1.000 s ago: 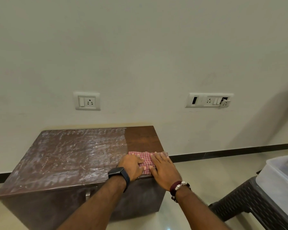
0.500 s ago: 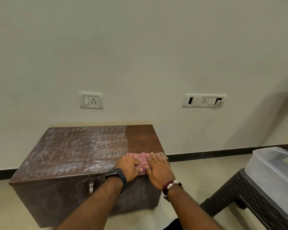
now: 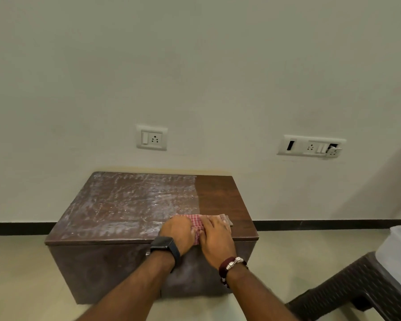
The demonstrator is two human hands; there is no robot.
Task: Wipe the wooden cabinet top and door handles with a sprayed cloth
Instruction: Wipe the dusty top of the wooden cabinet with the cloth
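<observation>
On the cabinet top (image 3: pixel 137 205), near right, the left hand (image 3: pixel 177 232) grips the checked cloth (image 3: pixel 197 222) with curled fingers; the right hand (image 3: pixel 217 238) presses it, fingers together.

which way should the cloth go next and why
Probably slide the cloth left: the left hand grips it, the right hand presses it, at the front of the cabinet top; the right strip looks clean, the rest hazy white.

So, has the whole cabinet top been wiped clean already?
No, only the right strip of the cabinet top is clean; the rest looks dusty.
</observation>
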